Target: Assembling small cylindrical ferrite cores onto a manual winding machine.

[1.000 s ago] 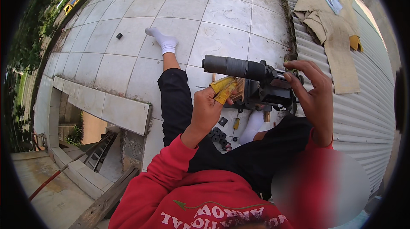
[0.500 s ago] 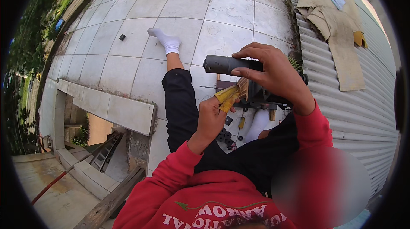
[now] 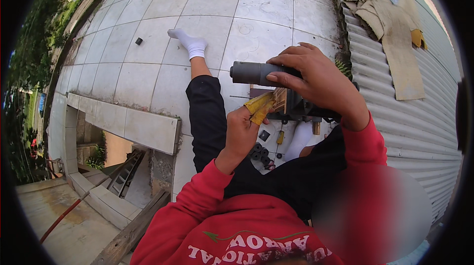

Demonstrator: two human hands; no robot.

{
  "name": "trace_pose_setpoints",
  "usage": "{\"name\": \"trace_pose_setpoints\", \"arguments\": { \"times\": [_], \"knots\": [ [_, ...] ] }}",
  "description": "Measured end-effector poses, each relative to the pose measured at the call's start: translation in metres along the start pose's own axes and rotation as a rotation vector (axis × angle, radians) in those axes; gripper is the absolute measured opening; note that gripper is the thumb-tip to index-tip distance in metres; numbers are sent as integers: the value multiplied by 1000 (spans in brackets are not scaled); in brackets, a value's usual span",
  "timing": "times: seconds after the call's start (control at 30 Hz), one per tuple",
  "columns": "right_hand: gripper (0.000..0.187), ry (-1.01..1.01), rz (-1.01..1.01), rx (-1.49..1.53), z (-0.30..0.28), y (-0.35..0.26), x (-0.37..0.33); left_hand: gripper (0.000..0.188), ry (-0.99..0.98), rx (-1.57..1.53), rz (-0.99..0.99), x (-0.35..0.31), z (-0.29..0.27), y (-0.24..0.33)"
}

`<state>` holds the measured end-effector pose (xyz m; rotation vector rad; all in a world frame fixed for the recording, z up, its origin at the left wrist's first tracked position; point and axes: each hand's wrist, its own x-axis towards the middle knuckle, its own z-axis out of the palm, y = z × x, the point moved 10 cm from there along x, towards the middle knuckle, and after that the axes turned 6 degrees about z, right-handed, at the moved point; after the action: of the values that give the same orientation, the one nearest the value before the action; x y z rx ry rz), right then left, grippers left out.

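My right hand (image 3: 318, 80) curls over a dark grey cylinder (image 3: 247, 73), thumb on the near side and fingers on top; the cylinder looks like the body of a motor or power tool. Just below it, my left hand (image 3: 240, 129) has yellow wrapping (image 3: 260, 107) around its fingers. Those fingers pinch a small striped wooden piece (image 3: 280, 100) against a dark machine part (image 3: 295, 108), which sits under my right hand and is mostly hidden. A thin rod (image 3: 239, 97) sticks out to the left beneath the cylinder.
Between my legs lie several small black cylinders (image 3: 257, 152), a dark square piece (image 3: 264, 135) and a yellow-handled tool (image 3: 280, 137). A black block (image 3: 138, 41) rests on the tiled floor. Corrugated roofing (image 3: 410, 131) with cardboard (image 3: 402, 67) borders the right; an opening with a ladder (image 3: 121, 178) lies left.
Both hands, with the cylinder and the wooden piece, appear slightly further left as the view shifts a little. My grips look the same.
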<state>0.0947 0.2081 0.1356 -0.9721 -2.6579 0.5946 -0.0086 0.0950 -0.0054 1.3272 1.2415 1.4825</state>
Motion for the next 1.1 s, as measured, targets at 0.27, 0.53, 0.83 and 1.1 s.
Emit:
{"name": "trace_pose_setpoints", "arguments": {
  "times": [0.27, 0.53, 0.83, 1.1],
  "knots": [
    [37, 33, 13, 11, 0, -7, -1, 25, 18, -37, 9, -2, -3, -4],
    [40, 69, -19, 46, -6, -13, 1, 25, 21, -27, 16, -1, -5, -5],
    [37, 60, -76, 33, -6, -14, 0, 24, 42, -29, 12, 1, -4, -5],
    [40, 134, -139, 46, -7, -10, -3, 23, 45, -51, 36, 8, -3, -4]
  ]
}}
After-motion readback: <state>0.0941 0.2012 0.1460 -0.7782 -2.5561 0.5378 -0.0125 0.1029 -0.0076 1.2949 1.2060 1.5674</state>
